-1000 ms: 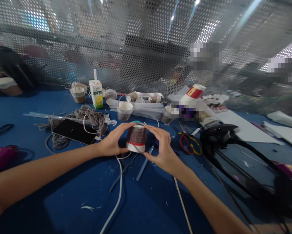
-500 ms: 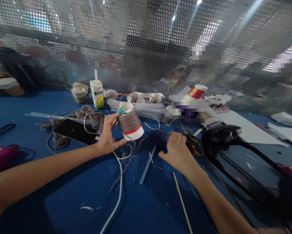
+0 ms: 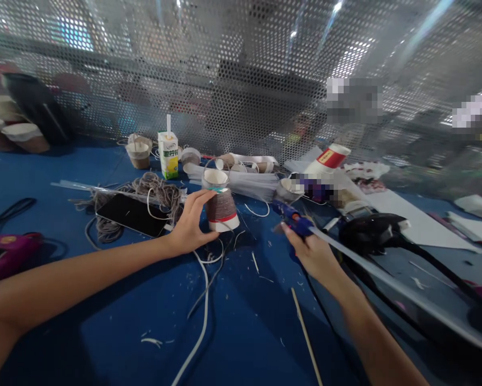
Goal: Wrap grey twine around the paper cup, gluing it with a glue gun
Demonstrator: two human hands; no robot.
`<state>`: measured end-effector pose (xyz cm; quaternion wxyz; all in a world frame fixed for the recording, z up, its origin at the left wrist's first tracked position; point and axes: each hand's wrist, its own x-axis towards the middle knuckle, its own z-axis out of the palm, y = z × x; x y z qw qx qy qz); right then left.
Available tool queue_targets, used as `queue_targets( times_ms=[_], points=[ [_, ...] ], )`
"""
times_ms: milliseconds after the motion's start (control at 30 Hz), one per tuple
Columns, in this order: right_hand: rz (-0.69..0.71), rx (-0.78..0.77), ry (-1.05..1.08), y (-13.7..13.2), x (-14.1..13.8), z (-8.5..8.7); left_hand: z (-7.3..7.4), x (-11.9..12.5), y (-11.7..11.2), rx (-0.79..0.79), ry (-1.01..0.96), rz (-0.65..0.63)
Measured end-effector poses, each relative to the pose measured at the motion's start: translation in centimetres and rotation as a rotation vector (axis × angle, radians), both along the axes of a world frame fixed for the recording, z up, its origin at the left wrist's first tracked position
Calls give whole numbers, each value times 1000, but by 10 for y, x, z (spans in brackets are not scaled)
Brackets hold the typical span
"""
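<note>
My left hand (image 3: 189, 225) grips an upturned paper cup (image 3: 221, 208) wound with grey-brown yarn, a red band and white rim at its bottom. The cup stands upright on the blue table (image 3: 116, 316). My right hand (image 3: 311, 251) is closed round a blue glue gun (image 3: 292, 215), its nozzle pointing left toward the cup, a hand's width away. A long clear glue stick (image 3: 389, 280) trails from the gun's back to the right.
A black phone (image 3: 131, 214) lies on a tangle of yarn (image 3: 154, 191) at left. A milk carton (image 3: 168, 154), several paper cups (image 3: 139, 154), a red-banded cup (image 3: 330, 158), a black bag (image 3: 371, 231) and a white cable (image 3: 202, 316) surround the work spot. Perforated metal screen (image 3: 241, 80) behind.
My right hand left the cup, reached to the right and picked up the blue glue gun. My left hand tilted the cup, then set it upright again.
</note>
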<state>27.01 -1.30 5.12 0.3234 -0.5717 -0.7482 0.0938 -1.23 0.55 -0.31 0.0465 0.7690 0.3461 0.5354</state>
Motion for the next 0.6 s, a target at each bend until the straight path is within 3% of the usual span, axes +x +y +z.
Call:
queue_targets(
  times_ms=[100,200,433,600],
  points=[
    [182,-290,504,-20,-18,15,0,0,1,-8,3,-18],
    [252,-383,738,-39,-34,20,1,1,1,-9,9,-30],
    [216,-255,502,-45,-47,2,3,0,0,-30,52,-58],
    [243,-197,334,-45,-50,2,4,-1,-2,-45,69,-77]
  ],
)
